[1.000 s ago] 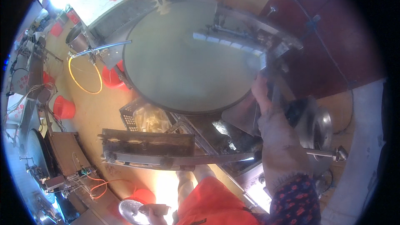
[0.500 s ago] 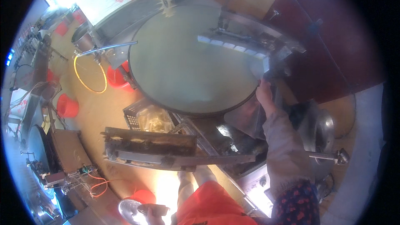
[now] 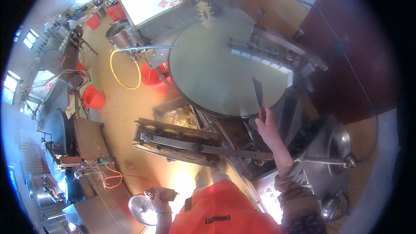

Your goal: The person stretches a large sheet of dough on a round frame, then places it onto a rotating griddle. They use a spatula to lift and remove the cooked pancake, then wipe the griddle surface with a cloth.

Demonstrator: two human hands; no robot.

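A scraper with a flat, dark blade (image 3: 257, 92) and a reddish-brown handle is gripped in my right hand (image 3: 269, 128). Its blade points up and away over the near right part of a large round griddle (image 3: 208, 73), whose surface looks pale and even; I cannot tell if the blade touches it. Low at the left, my left hand (image 3: 161, 204) is closed on a brown folded piece (image 3: 166, 193), cloth or paper. Below it is a shiny round metal lid or bowl (image 3: 142, 210). A row of white segments (image 3: 262, 62) borders the griddle's right side.
A long metal bar frame (image 3: 182, 145) crosses in front of me. Beyond it sits a crate with pale contents (image 3: 180, 117). Red buckets (image 3: 93, 97), a metal pot (image 3: 120, 34) and a yellow hose (image 3: 113, 76) stand to the left. Another round griddle (image 3: 56, 134) is at far left.
My right hand has drawn the scraper back from the griddle's right edge, and the blade now shows clearly. My left hand has come further into view with the brown piece. The whole view has shifted.
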